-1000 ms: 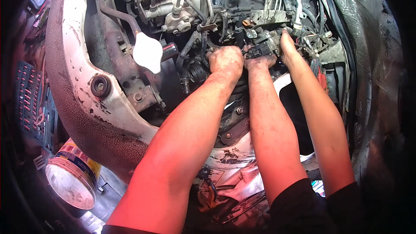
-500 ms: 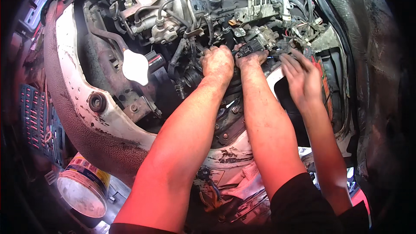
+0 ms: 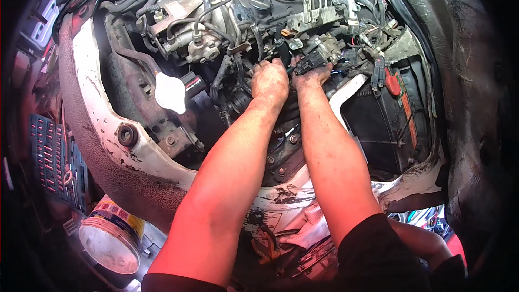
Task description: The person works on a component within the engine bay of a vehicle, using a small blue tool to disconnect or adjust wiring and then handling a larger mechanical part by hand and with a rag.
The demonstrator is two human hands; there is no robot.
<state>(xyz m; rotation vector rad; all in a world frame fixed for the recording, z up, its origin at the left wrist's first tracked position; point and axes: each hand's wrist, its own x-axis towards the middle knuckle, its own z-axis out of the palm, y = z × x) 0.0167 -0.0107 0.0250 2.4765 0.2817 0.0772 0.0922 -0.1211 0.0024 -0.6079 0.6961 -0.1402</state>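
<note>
Between the engine (image 3: 216,30) and the white front panel (image 3: 97,103), the left hand (image 3: 269,80) is curled and the right hand (image 3: 311,78) sits under a black ribbed block (image 3: 310,62); work seems midway, with loose connectors (image 3: 377,73) left nearby. Hidden fingertips mean I cannot tell what either grips. Since earlier, a co-worker's arm (image 3: 423,242) has withdrawn, baring the battery (image 3: 373,127).

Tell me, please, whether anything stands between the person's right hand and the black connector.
Nothing visible does: the black connector appears directly at the right hand, partly covering it, though whether they touch is unclear. The other person's forearm is well clear, at lower right.
</note>
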